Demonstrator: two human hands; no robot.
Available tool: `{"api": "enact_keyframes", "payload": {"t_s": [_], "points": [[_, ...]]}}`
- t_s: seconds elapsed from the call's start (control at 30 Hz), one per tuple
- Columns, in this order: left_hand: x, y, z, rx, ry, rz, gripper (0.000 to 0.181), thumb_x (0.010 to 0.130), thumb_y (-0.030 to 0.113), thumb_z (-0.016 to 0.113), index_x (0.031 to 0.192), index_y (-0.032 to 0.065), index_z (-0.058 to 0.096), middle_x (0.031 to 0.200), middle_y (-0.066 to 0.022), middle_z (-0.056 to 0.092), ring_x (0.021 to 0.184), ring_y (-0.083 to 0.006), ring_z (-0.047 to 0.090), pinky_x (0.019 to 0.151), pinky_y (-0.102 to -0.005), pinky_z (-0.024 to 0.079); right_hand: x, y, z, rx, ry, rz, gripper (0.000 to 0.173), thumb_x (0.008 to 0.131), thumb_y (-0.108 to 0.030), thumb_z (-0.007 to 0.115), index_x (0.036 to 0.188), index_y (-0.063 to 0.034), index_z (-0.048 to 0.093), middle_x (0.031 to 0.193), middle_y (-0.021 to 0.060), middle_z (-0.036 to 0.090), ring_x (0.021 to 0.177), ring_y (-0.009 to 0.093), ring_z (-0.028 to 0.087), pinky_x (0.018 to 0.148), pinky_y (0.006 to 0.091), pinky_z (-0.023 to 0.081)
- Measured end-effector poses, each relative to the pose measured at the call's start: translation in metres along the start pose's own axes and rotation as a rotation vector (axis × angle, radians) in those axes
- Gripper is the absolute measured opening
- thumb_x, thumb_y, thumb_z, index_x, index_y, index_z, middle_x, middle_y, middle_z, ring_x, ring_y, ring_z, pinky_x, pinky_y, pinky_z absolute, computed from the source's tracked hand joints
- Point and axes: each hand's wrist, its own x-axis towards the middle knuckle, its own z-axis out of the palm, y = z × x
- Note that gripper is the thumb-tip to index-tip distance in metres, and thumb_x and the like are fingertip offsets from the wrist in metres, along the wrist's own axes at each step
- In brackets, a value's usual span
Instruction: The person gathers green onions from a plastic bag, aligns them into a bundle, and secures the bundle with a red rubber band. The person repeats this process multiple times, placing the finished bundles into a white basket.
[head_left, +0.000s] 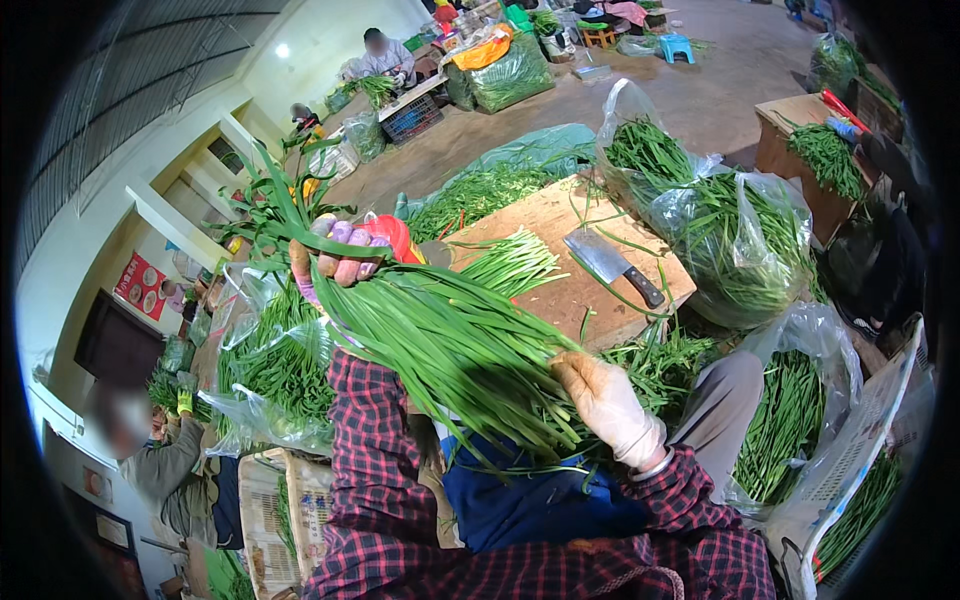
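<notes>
A long bunch of green leafy stalks, seemingly garlic chives (442, 322), stretches across my lap between both hands. My left hand (341, 251), in a stained purplish glove, is wrapped around the bunch near its leaf tips, which spill out above the fist. In a white glove, my right hand (611, 409) pinches some stalks at the lower right end, where other ends fan out loosely. Beyond the bunch, a pile of pale-ended stalks (517, 262) lies on a wooden board (540, 319). A cleaver (600, 255) rests flat on the board's right side, its dark handle towards me.
Clear plastic bags of greens stand at right (750, 232), lower right (780, 427) and left (277, 367). White plastic crates flank me, one at left (292, 525), one at right (847, 465). Trimmings (480, 195) are heaped behind the board. Other people sit nearby with greens.
</notes>
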Motion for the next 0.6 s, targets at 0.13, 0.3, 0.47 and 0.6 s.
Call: {"api": "enact_keyframes", "payload": {"t_s": [0.13,0.3,0.47,0.6], "points": [[0.003,-0.009,0.001,-0.021,-0.014,-0.022,0.023,0.094,0.032,0.047,0.09,0.0104,0.05,0.065,0.0074,0.048,0.058,-0.006,0.046,0.063,-0.0265,0.037,0.02,-0.001,-0.004,0.296,-0.309,-0.035,0.017,0.091,-0.016,0.055,0.098,-0.0014,0.062,0.079,0.0025,0.063,0.072,0.013,0.059,0.067,0.0274,0.048],[0.008,-0.012,-0.008,-0.038,-0.117,-0.041,0.025,0.095,0.035,0.048,0.091,0.0102,0.049,0.065,0.0074,0.047,0.058,-0.0063,0.045,0.062,-0.0267,0.037,0.043,-0.026,-0.009,1.028,-0.427,0.575,0.011,0.086,-0.009,0.06,0.095,-0.0026,0.061,0.083,-0.0017,0.062,0.071,0.004,0.056,0.064,0.0192,0.045],[0.012,-0.022,0.01,-0.045,0.07,-0.063,0.031,0.094,0.024,0.046,0.062,0.0248,0.042,0.056,0.0108,0.033,0.05,-0.0041,0.035,0.052,-0.0239,0.031,0.034,-0.023,-0.009,1.209,-0.42,0.541,0.023,0.086,-0.008,0.06,0.107,-0.0001,0.059,0.096,0.0021,0.064,0.08,0.008,0.06,0.071,0.0216,0.048],[0.012,-0.021,0.014,0.021,0.063,-0.023,0.031,0.094,0.031,0.045,0.064,0.0255,0.042,0.06,0.01,0.032,0.051,-0.0064,0.032,0.052,-0.0248,0.031,0.033,-0.012,-0.026,1.045,-0.538,0.509,0.03,0.086,-0.01,0.06,0.113,0.0004,0.058,0.094,-0.0003,0.063,0.074,0.005,0.055,0.066,0.0186,0.044]]}}
